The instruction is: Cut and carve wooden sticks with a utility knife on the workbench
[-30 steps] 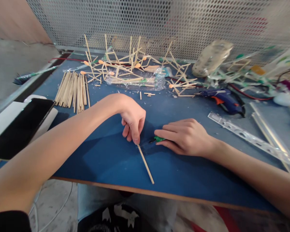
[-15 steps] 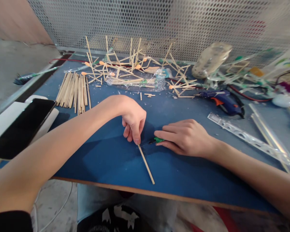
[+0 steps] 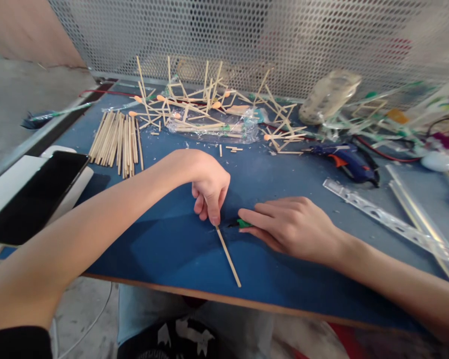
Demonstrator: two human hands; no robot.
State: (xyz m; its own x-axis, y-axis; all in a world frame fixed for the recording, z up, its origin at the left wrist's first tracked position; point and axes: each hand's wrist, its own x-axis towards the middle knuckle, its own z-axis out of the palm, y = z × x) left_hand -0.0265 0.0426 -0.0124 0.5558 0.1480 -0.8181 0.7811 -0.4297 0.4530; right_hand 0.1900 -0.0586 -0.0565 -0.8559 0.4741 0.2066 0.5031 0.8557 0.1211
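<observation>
My left hand is bent down at the wrist, its fingers pinched on the upper end of a thin wooden stick. The stick lies on the blue tabletop and slants toward the front edge. To the right, my right hand is closed around a small green-handled craft knife. Its dark tip points left at the stick's pinched end, with a small gap between them. Most of the handle is hidden in my fingers.
A bundle of wooden sticks lies at the left by a phone. Stick frames and a plastic bag sit at the back. Rightward are a blue glue gun, a clear ruler and a jar.
My right hand has shifted slightly downward with the knife, and the blade has turned a little. My left hand keeps its pinch on the stick. The whole view has drifted slightly.
</observation>
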